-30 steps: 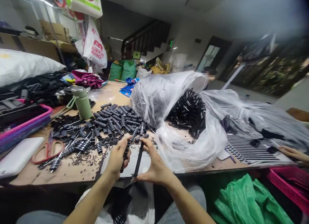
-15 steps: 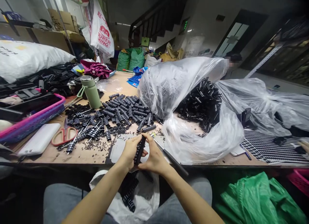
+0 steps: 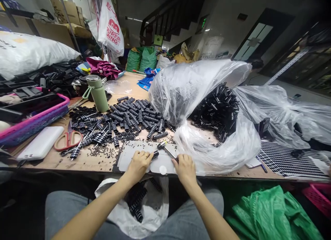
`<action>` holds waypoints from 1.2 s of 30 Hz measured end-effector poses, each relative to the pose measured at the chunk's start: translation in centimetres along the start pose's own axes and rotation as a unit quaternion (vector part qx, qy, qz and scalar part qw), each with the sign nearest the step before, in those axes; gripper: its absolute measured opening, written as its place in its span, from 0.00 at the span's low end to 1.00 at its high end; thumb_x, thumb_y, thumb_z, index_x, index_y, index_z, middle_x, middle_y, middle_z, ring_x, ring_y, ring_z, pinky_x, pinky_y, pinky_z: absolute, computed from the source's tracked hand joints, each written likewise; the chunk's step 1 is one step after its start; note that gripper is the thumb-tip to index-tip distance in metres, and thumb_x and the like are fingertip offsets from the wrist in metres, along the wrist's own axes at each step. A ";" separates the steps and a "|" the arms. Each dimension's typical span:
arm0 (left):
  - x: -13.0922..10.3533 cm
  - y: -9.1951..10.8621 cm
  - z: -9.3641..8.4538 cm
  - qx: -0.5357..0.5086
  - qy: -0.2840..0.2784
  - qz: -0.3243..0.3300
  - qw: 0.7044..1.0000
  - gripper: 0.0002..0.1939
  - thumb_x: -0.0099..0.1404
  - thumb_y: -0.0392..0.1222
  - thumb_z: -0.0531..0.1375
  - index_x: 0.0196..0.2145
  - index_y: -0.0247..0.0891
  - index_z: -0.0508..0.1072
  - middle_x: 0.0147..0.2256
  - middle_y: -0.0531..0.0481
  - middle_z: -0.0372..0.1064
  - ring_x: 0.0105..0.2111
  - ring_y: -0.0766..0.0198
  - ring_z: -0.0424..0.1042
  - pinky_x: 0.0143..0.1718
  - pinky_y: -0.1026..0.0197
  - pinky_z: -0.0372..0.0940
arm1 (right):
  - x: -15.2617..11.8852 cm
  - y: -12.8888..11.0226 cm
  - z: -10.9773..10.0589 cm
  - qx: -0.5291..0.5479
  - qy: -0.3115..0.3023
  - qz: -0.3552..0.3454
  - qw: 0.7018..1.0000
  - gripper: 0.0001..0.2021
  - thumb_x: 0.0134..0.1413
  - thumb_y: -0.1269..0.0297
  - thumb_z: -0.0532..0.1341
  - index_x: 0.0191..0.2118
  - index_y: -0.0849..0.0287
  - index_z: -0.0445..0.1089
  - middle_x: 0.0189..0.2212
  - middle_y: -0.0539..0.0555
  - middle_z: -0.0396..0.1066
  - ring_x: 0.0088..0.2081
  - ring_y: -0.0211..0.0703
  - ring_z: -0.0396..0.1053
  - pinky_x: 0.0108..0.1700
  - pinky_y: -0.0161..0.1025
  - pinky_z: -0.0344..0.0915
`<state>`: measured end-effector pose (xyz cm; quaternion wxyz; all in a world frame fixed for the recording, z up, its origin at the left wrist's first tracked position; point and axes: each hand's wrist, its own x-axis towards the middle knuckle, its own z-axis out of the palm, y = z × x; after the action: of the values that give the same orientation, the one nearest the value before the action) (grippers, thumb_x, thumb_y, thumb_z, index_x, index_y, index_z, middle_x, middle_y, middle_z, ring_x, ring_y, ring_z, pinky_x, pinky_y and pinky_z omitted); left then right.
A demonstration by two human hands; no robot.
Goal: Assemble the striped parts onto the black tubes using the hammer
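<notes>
My left hand is closed around a black cylindrical part, pressed down near a pale board at the table's front edge; only one end of the part shows. In my right hand is the dark handle of a small hammer, its metal head resting on or just over the board, pointing away to the left. A white round spot lies on the board between my hands. Beyond my left hand spreads a heap of black-and-white ribbed cylinders, with tiny dark bits scattered around.
Scissors, a white power-bank-like block, a green flask and a pink-rimmed basket stand left. A clear plastic bag spills black parts at right. Below, a white sack holds ribbed cylinders.
Both hands held the black part together; now they are apart. My left hand has laid the part down on the board, still gripping it, and my right hand has taken the hammer's handle.
</notes>
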<state>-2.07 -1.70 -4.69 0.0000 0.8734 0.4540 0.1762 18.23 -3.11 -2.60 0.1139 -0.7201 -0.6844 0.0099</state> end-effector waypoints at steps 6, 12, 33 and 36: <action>-0.4 0.0 -0.8 0.051 -0.002 0.008 0.999 0.20 0.62 0.29 0.45 0.51 0.35 0.60 0.41 0.42 0.66 0.41 0.59 0.63 0.41 0.51 0.55 | -2.5 0.3 -3.0 0.137 -0.035 0.025 0.990 0.16 0.60 0.56 0.38 0.34 0.57 0.58 0.22 0.51 0.65 0.25 0.41 0.65 0.27 0.34 0.55; -0.1 0.9 -0.4 0.062 -0.013 -0.011 0.998 0.20 0.63 0.31 0.44 0.52 0.32 0.60 0.44 0.41 0.66 0.45 0.57 0.63 0.47 0.49 0.52 | -3.5 -1.9 -3.6 0.124 -0.119 0.000 0.985 0.17 0.60 0.55 0.39 0.28 0.56 0.56 0.17 0.49 0.61 0.21 0.41 0.63 0.24 0.34 0.50; -7.4 4.3 2.9 -0.145 -0.117 0.118 0.975 0.17 0.59 0.31 0.51 0.46 0.39 0.65 0.34 0.47 0.68 0.35 0.62 0.66 0.35 0.62 0.62 | -2.9 -3.2 -0.8 0.155 -0.038 -0.150 0.976 0.14 0.58 0.61 0.45 0.35 0.60 0.65 0.33 0.58 0.68 0.37 0.43 0.66 0.41 0.38 0.58; -9.5 1.8 4.9 -0.136 -0.138 -0.098 0.976 0.09 0.59 0.32 0.54 0.36 0.37 0.71 0.32 0.48 0.68 0.32 0.63 0.68 0.34 0.61 0.63 | -6.5 -3.2 4.2 0.176 -0.191 -0.148 0.954 0.08 0.50 0.61 0.55 0.30 0.58 0.68 0.30 0.56 0.70 0.35 0.44 0.67 0.39 0.37 0.61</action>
<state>-4.12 -9.51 -11.88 0.1982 0.8325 0.5048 0.1131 13.99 -8.83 -7.02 0.1061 -0.5638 -0.7799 0.2501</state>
